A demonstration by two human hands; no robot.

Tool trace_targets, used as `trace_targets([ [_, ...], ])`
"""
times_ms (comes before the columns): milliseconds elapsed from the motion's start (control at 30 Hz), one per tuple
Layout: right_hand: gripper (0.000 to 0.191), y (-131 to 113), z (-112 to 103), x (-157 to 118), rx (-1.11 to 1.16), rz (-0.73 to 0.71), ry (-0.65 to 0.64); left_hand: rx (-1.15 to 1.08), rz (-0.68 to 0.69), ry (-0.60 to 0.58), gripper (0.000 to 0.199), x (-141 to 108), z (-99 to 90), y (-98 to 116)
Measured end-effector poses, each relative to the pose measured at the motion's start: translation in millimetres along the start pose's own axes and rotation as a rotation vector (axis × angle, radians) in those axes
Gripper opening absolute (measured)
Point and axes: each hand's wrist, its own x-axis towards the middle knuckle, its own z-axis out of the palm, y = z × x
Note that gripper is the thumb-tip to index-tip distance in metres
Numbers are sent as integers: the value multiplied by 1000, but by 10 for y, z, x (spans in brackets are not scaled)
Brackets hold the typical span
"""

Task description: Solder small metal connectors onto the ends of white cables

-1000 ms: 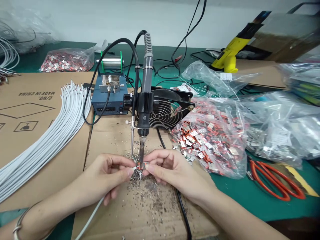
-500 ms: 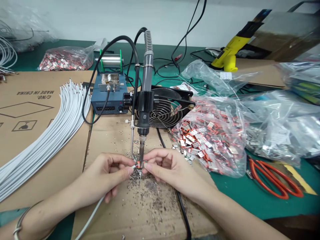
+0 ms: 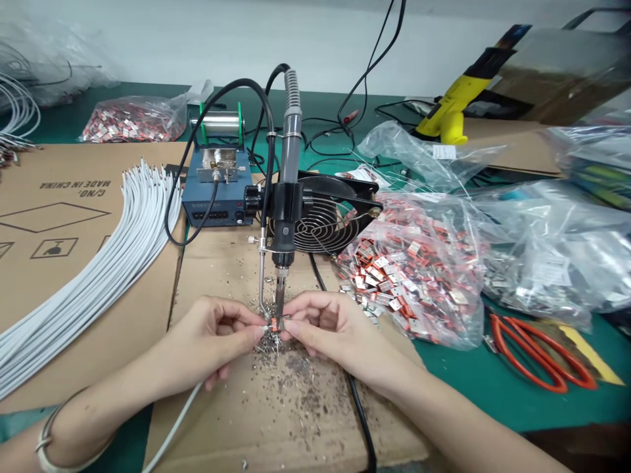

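My left hand (image 3: 224, 338) pinches the end of a white cable (image 3: 180, 420), whose free length trails down toward the bottom edge. Opposite it, my right hand (image 3: 328, 328) grips a small orange-and-metal USB connector (image 3: 275, 323) between thumb and forefinger. The cable end and connector meet between my fingertips, directly under the tip of a soldering iron (image 3: 280, 299) clamped upright in a stand. Beside the tip, a thin metal solder feed tube (image 3: 261, 282) curves down to the same spot. My fingers partly hide the joint.
Solder scraps litter the cardboard (image 3: 236, 427). Behind stand a blue solder feeder (image 3: 217, 197), a solder spool (image 3: 219, 123) and a black fan (image 3: 325, 213). A bundle of white cables (image 3: 98, 282) lies left; bagged connectors (image 3: 409, 269), orange-handled scissors (image 3: 542, 355) and a yellow heat gun (image 3: 453, 105) are right.
The view has shifted slightly. My left hand has edged a little toward the right hand; both keep their pinches beneath the iron's tip.
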Motion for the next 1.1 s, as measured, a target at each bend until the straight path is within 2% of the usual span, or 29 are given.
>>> trace_targets([
  [267,16,18,-54,-17,51,-28,-60,-44,122,-43,40,45,-21,-172],
  [500,15,-10,-51,-23,64,-39,-68,-60,115,-73,40,70,-28,-177],
  [700,15,-36,-23,-9,-33,-24,-12,-49,111,-37,38,75,-24,-184],
  [967,14,-16,-29,-33,78,-18,-60,-50,146,-57,42,83,-29,-225],
  [1100,14,-14,-11,-19,-8,-31,-5,-31,129,-35,39,89,-30,-208],
])
